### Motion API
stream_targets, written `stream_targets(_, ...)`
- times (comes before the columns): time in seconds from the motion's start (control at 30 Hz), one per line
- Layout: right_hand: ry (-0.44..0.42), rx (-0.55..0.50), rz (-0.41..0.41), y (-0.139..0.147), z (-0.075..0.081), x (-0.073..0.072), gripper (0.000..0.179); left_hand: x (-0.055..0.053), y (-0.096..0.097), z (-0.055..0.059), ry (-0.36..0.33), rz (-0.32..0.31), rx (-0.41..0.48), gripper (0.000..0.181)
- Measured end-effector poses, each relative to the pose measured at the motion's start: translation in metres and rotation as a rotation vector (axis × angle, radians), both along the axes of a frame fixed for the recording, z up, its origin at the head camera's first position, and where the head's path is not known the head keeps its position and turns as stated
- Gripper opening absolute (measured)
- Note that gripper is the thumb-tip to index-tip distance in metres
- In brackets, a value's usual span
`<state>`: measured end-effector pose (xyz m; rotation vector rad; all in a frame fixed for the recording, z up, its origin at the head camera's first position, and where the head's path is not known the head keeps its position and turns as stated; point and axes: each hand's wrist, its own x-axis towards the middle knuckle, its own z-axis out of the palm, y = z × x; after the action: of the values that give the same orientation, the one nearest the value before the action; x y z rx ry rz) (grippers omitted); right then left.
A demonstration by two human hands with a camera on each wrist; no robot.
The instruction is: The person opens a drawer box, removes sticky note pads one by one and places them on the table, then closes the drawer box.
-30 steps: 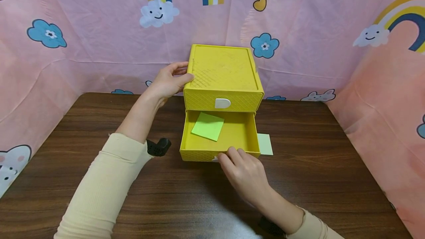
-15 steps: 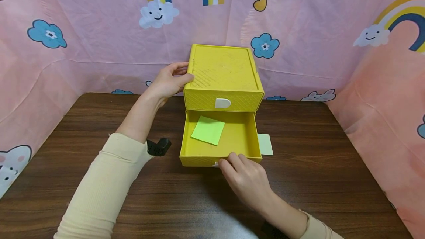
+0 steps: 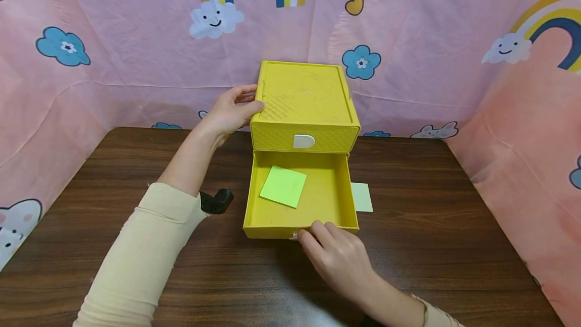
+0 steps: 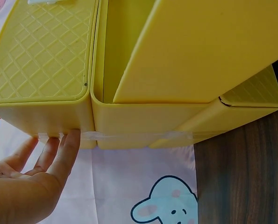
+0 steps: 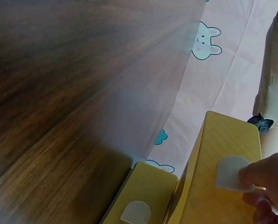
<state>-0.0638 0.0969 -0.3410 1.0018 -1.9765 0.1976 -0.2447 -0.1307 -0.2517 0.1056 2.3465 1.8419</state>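
Note:
A yellow drawer unit point(image 3: 306, 92) stands at the table's back with its middle drawer point(image 3: 324, 206) pulled far out. Inside that drawer a bright green sticky note pad point(image 3: 283, 186) lies left of centre. My right hand point(image 3: 338, 261) pinches the drawer's white handle point(image 5: 228, 172), thumb on its face in the right wrist view. My left hand point(image 3: 229, 111) rests on the unit's upper left side, thumb over the top edge. In the left wrist view its nearly straight fingers point(image 4: 66, 156) press their tips against the side wall.
A pale green paper point(image 3: 362, 197) lies on the brown wooden table point(image 3: 436, 226), right of the drawer and partly hidden by it. The top drawer point(image 3: 272, 138) and bottom drawer point(image 5: 148, 186) are closed. A pink patterned cloth point(image 3: 150, 24) hangs behind and at both sides.
The middle drawer has slid farther out toward me with my right hand on its handle. The green note pad has come forward with it. My left hand stays in place.

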Motion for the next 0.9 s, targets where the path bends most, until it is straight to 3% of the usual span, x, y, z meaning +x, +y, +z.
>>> stream_targets(0.9, 0.030, 0.008, 0.037, 0.004, -0.005, 0.013, 0.028, 0.000, 0.000, -0.001, 0.004, 0.010, 0.000, 0.057)
